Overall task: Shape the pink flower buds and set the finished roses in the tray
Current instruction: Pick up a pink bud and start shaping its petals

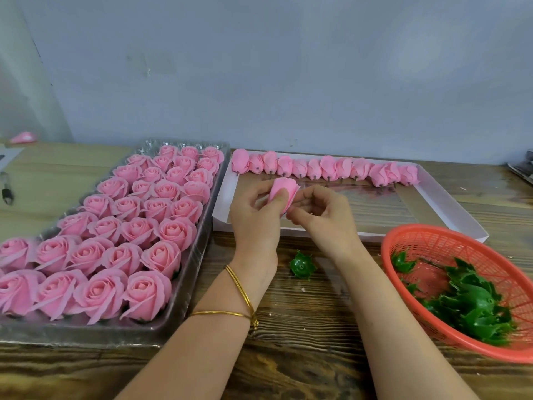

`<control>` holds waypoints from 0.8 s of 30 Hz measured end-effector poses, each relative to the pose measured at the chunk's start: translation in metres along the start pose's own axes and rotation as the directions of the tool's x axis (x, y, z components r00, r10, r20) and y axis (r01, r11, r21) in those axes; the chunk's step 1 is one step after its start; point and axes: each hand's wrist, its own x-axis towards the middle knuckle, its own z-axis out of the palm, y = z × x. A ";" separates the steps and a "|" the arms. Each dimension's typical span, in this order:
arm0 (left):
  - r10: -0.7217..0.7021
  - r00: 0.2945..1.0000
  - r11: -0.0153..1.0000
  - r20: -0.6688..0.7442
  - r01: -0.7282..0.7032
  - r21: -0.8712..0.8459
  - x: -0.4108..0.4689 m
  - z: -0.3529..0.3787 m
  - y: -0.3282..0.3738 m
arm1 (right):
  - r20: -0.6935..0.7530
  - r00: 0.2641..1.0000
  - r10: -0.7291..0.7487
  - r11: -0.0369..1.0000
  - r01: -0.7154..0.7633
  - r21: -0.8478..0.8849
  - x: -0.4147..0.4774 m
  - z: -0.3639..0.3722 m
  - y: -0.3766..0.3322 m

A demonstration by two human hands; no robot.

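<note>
My left hand (255, 215) grips a pink flower bud (284, 193) above the table's middle, thumb pressed on its petals. My right hand (320, 210) pinches the bud's lower right edge with curled fingers. A row of unshaped pink buds (323, 168) lies along the far edge of a white tray (450, 203) behind my hands. On the left, a clear plastic tray (190, 284) holds several rows of finished pink roses (138, 226); its far cells are bare.
A red mesh basket (427, 241) with several green plastic calyxes (473, 307) sits at the right. One green calyx (301, 265) lies on the wooden table (302, 327) between my forearms. A pink object (24, 137) lies far left. A wall rises behind.
</note>
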 end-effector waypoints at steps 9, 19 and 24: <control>0.040 0.997 0.995 -0.059 -0.045 -0.089 -0.003 -0.004 0.001 | 0.072 0.997 -0.026 0.998 0.021 0.066 -0.003 0.005 0.000; 0.057 0.998 0.997 -0.016 -0.058 -0.043 -0.004 -0.006 -0.002 | -0.049 0.990 -0.129 0.985 0.123 -0.120 -0.007 0.015 0.002; -0.014 0.996 1.000 0.086 0.015 -0.010 0.000 -0.010 -0.003 | -0.018 0.994 -0.104 0.993 0.103 -0.059 -0.007 0.011 0.000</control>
